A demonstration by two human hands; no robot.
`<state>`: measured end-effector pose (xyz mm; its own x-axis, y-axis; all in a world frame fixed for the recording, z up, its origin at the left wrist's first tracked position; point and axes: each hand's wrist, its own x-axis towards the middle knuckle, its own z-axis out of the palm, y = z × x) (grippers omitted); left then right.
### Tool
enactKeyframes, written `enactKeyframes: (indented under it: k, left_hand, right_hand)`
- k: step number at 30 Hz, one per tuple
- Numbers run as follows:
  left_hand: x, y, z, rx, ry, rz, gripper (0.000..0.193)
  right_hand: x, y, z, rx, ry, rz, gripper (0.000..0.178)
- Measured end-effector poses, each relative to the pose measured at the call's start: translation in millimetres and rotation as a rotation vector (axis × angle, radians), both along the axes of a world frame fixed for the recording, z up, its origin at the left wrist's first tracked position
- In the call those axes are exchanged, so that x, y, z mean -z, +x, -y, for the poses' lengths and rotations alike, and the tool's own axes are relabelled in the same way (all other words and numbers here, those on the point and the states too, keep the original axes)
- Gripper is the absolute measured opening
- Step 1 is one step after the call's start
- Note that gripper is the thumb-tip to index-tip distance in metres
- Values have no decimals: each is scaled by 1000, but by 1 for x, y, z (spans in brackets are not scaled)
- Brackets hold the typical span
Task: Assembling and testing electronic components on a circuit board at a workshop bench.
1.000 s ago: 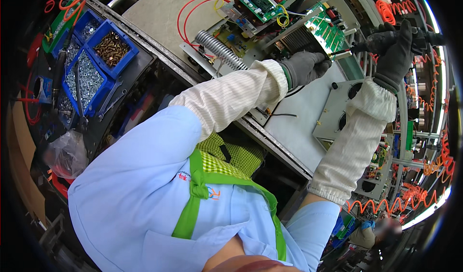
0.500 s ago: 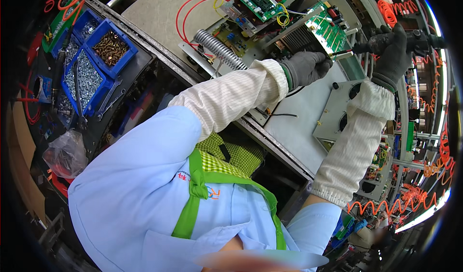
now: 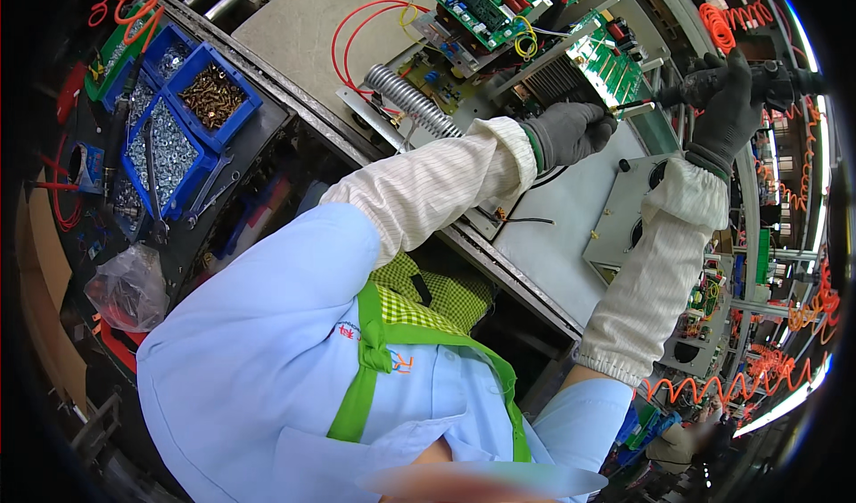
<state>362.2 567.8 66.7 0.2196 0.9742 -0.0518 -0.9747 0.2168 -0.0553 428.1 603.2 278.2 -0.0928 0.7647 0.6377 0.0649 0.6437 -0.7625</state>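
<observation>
In my right hand [image 3: 724, 111], gloved in dark grey, is a black power screwdriver [image 3: 767, 86] held level, with the fingers wrapped round its body. Its thin bit [image 3: 635, 105] points left and reaches the lower edge of an upright green circuit board [image 3: 608, 68]. My left hand [image 3: 571, 136], also gloved, is closed with curled fingers just left of the bit's tip, below a finned heat sink [image 3: 555, 84]. Whatever those fingers pinch is hidden. The board and heat sink belong to an open electronic assembly, with another green board [image 3: 481, 12] and a large silver coil [image 3: 412, 100].
Blue bins of brass screws [image 3: 212, 97] and silver fasteners [image 3: 160, 151] stand at the left beside wrenches [image 3: 212, 191]. A grey metal panel with round fans [image 3: 617, 216] lies right of the assembly. Orange coiled hoses [image 3: 718, 23] hang at the right. Red wires [image 3: 343, 39] loop from the assembly.
The whole view has shifted a little, with the bins and assembly appearing slightly farther right and lower. Both hands keep nearly the same pose, and the bit stays at the board's edge.
</observation>
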Motion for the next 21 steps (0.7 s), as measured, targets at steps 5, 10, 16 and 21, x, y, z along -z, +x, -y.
enactKeyframes:
  k: [5,10,16,21]
  left_hand:
    - [0,0,-2,6,-7,-66,13]
    - [4,-4,-4,-12,3,-25,12]
    - [-7,-3,7,-8,6,-107,17]
    - [-3,-3,4,36,11,-60,20]
  right_hand:
    - [0,1,4,-43,-29,-51,36]
    - [3,-3,2,-65,-27,-45,35]
    - [2,5,-7,-51,-55,-46,35]
    - [-2,10,-3,-139,-49,-34,29]
